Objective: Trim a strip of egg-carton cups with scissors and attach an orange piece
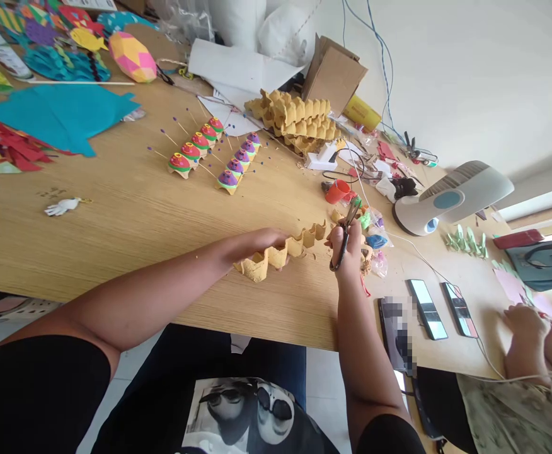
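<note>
A strip of yellow egg carton [278, 254] with a row of cups lies across my left hand [269, 241], whose fingers are closed on it from the far side. My right hand [349, 243] grips black-handled scissors [345, 238], their blades pointing up and away from me. The scissors are apart from the strip, just to its right. Small yellow scraps lie on the table around the strip's right end. Beyond my hands stand two decorated carton strips, one with red and green caps [196, 146], the other with purple caps [239, 165].
Stacked yellow egg trays [299, 120] stand at the back by a cardboard box [333, 69]. Right of my hand are a red cup [337, 191], small clay bags and a white lamp [446, 198]. Several phones [427, 309] lie nearer. Another person's hands [526, 325] rest at far right.
</note>
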A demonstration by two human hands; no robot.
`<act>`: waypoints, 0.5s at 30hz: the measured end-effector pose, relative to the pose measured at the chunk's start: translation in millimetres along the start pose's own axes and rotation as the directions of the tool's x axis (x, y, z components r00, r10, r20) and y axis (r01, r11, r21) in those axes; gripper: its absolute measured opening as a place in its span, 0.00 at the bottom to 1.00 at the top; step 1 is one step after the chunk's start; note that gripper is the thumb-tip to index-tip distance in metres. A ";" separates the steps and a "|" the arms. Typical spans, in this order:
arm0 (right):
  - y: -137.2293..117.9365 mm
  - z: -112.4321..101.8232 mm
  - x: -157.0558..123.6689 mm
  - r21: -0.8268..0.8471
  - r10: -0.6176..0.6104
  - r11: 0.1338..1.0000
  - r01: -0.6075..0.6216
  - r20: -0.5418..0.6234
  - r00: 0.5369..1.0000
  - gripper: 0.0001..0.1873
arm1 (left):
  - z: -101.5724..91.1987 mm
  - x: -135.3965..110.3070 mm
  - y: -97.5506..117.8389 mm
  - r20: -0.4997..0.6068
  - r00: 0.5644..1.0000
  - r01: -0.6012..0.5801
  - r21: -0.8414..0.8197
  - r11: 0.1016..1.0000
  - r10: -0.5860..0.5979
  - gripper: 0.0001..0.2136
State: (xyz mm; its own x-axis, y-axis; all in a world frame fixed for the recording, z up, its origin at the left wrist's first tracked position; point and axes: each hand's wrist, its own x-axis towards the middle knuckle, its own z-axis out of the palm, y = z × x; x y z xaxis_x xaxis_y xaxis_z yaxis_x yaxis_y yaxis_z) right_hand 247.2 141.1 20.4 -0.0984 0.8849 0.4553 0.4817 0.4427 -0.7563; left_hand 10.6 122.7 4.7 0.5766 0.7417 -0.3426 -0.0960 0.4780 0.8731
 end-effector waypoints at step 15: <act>2.4 16.1 -11.9 -0.204 0.038 0.978 -0.039 -0.011 0.999 0.19 | 3.1 -2.4 5.3 0.029 0.997 0.070 0.001 0.998 -0.070 0.13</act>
State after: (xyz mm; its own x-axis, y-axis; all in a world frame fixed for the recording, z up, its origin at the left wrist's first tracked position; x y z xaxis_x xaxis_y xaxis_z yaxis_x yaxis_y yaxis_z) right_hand 235.5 134.0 5.6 -0.0704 0.8994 0.4315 0.6529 0.3686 -0.6617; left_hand 11.2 122.0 11.2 0.6053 0.6922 -0.3930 -0.0545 0.5286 0.8471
